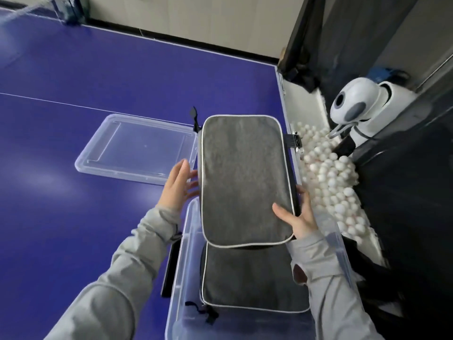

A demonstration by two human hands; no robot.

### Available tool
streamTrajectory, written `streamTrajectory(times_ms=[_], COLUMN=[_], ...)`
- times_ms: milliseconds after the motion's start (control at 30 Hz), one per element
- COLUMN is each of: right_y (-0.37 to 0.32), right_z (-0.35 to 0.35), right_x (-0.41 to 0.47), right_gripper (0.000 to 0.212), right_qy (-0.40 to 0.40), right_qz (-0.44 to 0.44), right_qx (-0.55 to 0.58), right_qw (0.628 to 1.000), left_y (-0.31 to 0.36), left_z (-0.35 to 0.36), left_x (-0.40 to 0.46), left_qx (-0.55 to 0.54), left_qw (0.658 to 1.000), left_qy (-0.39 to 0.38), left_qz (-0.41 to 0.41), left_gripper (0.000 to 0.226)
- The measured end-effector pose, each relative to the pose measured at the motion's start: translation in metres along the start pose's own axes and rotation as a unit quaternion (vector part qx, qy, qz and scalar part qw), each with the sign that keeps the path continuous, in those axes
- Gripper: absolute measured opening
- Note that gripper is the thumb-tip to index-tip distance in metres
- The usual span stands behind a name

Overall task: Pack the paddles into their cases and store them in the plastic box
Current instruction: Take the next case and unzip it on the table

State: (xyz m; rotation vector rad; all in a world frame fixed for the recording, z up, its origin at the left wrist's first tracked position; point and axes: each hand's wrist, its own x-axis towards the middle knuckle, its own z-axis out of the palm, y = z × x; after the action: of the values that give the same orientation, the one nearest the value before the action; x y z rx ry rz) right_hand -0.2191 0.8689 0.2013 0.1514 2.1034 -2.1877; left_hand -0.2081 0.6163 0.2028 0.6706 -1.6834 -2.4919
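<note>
A grey paddle case (242, 175) with white piping is held above the clear plastic box (182, 278), tilted up at its far end. My right hand (297, 218) grips its right edge, thumb on top and fingers underneath. My left hand (180, 185) is open with spread fingers, touching the case's left edge. A second grey case (250, 278) lies flat inside the box, partly under the held one. No paddle is visible.
The box's clear lid (132, 148) lies on the blue table-tennis table (85, 82) to the left. Off the table's right edge sit a heap of white balls (331, 177) and a white ball machine (360, 104). A net post (71, 11) stands far left.
</note>
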Motion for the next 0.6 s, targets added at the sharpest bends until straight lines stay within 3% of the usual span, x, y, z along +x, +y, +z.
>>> streamTrajectory(times_ms=[100,233,400,600], right_y=[0.005,0.011,0.023,0.028], right_z=[0.003,0.006,0.010,0.034], right_x=[-0.028,-0.060,-0.087,-0.103], right_gripper=[0.057,0.059,0.060,0.046], right_qy=[-0.027,-0.058,-0.100,-0.109], right_qz=[-0.016,-0.039,-0.037,-0.057], right_qx=[-0.035,-0.055,-0.104,-0.114], right_qw=[0.999,0.996,0.989,0.986], left_y=[0.008,0.005,0.002,0.016], left_z=[-0.001,-0.007,-0.027,-0.067], left_x=[-0.008,-0.034,-0.084,-0.135], left_qx=[-0.003,0.007,0.013,0.022], left_qw=[1.000,0.999,0.991,0.981], left_qy=[-0.026,0.018,0.059,0.084], left_qz=[-0.002,0.047,0.120,0.171], left_gripper=[0.037,0.054,0.053,0.057])
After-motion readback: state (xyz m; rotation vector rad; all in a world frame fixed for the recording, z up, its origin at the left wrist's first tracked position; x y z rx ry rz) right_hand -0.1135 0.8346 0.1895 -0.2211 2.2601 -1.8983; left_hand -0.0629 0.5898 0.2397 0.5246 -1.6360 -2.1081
